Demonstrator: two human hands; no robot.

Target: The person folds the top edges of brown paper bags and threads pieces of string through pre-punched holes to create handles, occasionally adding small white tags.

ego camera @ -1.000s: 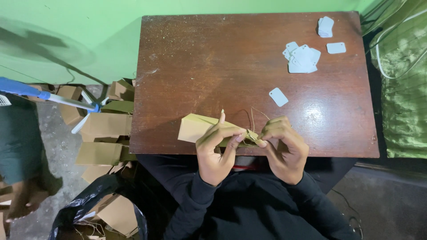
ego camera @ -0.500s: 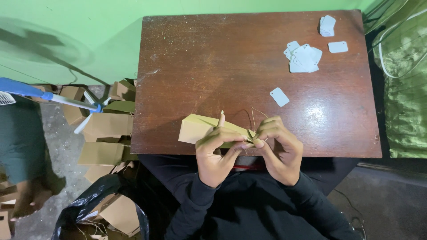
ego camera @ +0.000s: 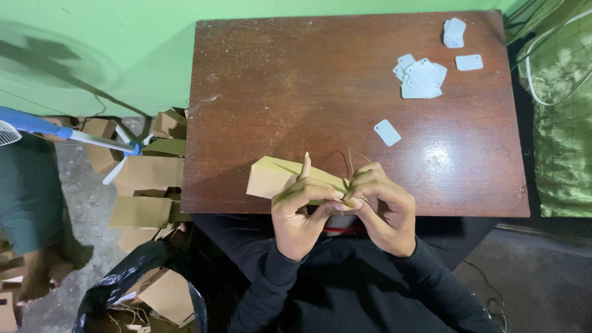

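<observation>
Tan paper bag [ego camera: 274,177]: flat at near edge of brown table [ego camera: 277,80], partly under both hands. Thin string [ego camera: 351,157]: loops just beyond fingers. Left hand [ego camera: 302,213]: closed on bag's end. Right hand [ego camera: 382,206]: fingertips pinched on string there. White tags [ego camera: 422,79]: far right, well apart.

Light fell from above and somewhat to the right, leaving a soft white glare patch on the glossy dark brown wooden worktop [ego camera: 444,157], just below the small loose white paper tag [ego camera: 387,132]. The plain green wall [ego camera: 92,37] was evenly lit and carried the broad, faint round shadow of a fan. The concrete floor [ego camera: 86,203] at the left lay dim, and the lower part of the frame around the black sleeves sank into near darkness. Focus was sharp across the worktop; detail softened towards the dark corners, with little edge distortion.
</observation>
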